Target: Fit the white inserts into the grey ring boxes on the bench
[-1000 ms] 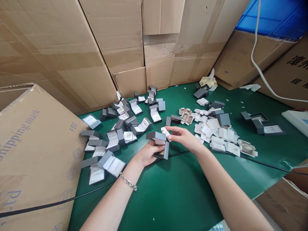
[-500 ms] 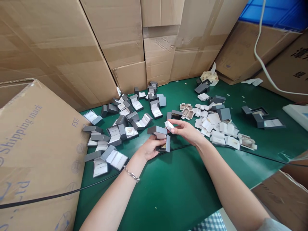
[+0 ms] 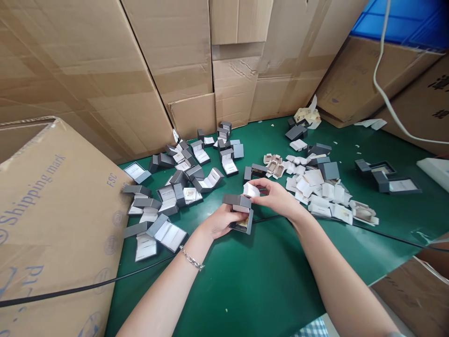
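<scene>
My left hand (image 3: 224, 221) is closed around a small dark grey jewellery box (image 3: 237, 201), its hinged lid raised and its inside facing up. Pinched in my right hand (image 3: 272, 196) is a folded white box insert (image 3: 251, 189), just above and behind the lid. Left of my hands lie several open grey boxes with white linings, such as an open box (image 3: 171, 231). To the right, a heap of loose white inserts (image 3: 314, 178) spreads among a few grey boxes.
A large cardboard carton (image 3: 70, 210) stands at the left edge. More cartons (image 3: 168, 56) wall off the back. A black cable (image 3: 140, 269) crosses the green table (image 3: 259, 281). Two grey boxes (image 3: 393, 180) lie far right, and a white cord (image 3: 380, 89) hangs there.
Both hands have shifted slightly right and down in view. The jewellery box has turned a little, showing more of its inside, and the white insert now shows a broader face.
</scene>
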The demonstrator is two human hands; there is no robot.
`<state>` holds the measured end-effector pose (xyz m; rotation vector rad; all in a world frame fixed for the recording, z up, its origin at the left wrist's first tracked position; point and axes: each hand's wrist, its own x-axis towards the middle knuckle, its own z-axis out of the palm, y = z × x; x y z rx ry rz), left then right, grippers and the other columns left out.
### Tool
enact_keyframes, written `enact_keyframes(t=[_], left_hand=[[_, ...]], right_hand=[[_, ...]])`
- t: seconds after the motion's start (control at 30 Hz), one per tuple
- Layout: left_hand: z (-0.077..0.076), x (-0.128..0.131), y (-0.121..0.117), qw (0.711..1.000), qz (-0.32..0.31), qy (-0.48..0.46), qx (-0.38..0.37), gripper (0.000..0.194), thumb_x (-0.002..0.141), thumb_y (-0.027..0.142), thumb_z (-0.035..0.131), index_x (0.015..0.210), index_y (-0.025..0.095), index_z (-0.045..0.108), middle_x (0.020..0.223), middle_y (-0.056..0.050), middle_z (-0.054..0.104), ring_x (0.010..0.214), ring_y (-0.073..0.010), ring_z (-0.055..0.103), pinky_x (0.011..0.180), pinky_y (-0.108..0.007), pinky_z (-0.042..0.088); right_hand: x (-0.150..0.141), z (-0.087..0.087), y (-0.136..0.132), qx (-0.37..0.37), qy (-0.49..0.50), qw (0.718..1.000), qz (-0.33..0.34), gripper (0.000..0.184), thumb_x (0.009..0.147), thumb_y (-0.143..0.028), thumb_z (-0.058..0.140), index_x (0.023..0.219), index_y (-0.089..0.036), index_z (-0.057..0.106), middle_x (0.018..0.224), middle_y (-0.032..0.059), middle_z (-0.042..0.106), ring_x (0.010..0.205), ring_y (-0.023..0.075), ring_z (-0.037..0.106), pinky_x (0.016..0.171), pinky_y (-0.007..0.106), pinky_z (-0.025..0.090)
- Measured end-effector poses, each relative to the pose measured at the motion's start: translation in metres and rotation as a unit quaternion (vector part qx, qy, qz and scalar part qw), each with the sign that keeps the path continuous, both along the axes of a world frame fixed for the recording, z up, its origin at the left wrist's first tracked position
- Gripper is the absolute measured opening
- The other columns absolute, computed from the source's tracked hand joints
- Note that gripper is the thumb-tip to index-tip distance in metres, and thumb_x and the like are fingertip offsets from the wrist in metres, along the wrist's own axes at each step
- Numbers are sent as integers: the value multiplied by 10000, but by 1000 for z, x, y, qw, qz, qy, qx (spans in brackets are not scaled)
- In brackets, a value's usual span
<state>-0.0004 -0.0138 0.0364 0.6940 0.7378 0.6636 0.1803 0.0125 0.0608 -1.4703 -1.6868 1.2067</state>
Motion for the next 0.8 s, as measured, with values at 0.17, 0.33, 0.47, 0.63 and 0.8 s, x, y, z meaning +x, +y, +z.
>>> enact_keyframes(t=[0.17, 0.33, 0.47, 0.63, 0.8], left_hand=[[-3, 1, 0, 1000, 15, 2, -10, 249, 616, 137, 721, 843, 121, 619, 704, -21, 602, 652, -123, 573, 643, -256, 425], [-7, 3, 6, 994, 107, -14, -8, 369, 633, 70, 622, 994, 146, 610, 867, -49, 656, 743, -148, 614, 680, -254, 454], [-6, 2, 12, 980, 198, -14, -20, 408, 628, 63, 579, 1025, 154, 604, 1011, -60, 653, 793, -173, 635, 714, -278, 480], [-6, 1, 12, 974, 221, -36, -18, 310, 655, 134, 592, 963, 155, 621, 861, -39, 668, 745, -160, 624, 674, -266, 490], [-6, 0, 10, 981, 176, -78, -25, 294, 738, 333, 553, 972, 160, 596, 846, -46, 645, 715, -163, 596, 657, -304, 507]], right_hand=[[-2, -6, -2, 60, -39, 997, -9, 373, 652, -236, 623, 1020, -220, 564, 1047, 30, 610, 938, 174, 576, 829, 335, 465], [-5, -4, -2, 123, -66, 989, -55, 342, 643, -235, 606, 979, -222, 544, 994, 30, 590, 894, 181, 561, 776, 326, 462], [-5, 4, -5, 129, -35, 990, -49, 326, 655, -229, 602, 972, -215, 526, 979, 34, 576, 862, 174, 551, 749, 312, 457], [-13, 10, -13, 101, 29, 994, 35, 324, 680, -229, 609, 989, -222, 514, 980, 20, 560, 860, 154, 548, 766, 297, 450], [-27, 3, -17, 107, 26, 992, 65, 327, 670, -186, 590, 987, -228, 523, 999, 24, 554, 899, 162, 535, 787, 299, 448]])
